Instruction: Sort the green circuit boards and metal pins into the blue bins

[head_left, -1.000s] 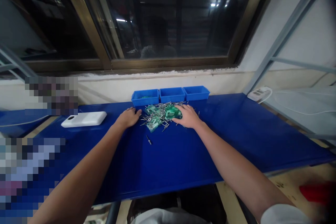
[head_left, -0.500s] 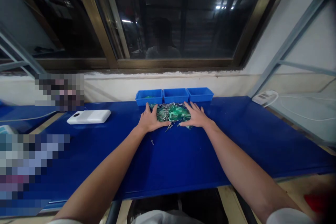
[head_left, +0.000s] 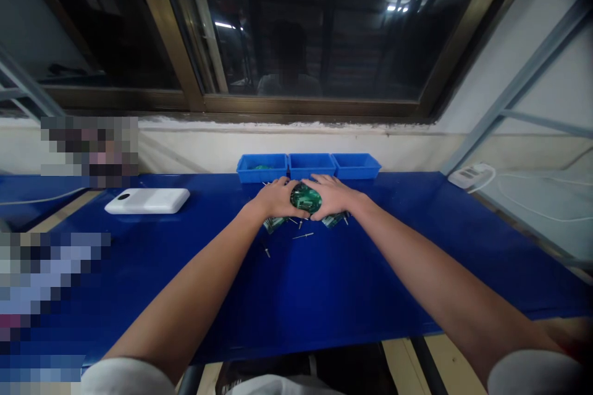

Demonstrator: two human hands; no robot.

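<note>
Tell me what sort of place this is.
Probably an indoor workstation, perhaps in a workshop: a blue-topped table below a window, a row of three blue bins at its back, and green pieces with loose metal pins in front of them.

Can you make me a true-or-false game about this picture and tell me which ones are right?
1. The left hand and the right hand are at either side of a heap of green pieces. True.
2. The left hand is resting on the white device. False: the device lies apart from it, farther left.
3. Three blue bins stand in a row beyond the hands. True.
4. The tabletop is yellow. False: it is blue.
5. Something green is inside the leftmost bin. True.
6. The window is bright with daylight. False: the glass looks dark, with lights showing in it.
</note>
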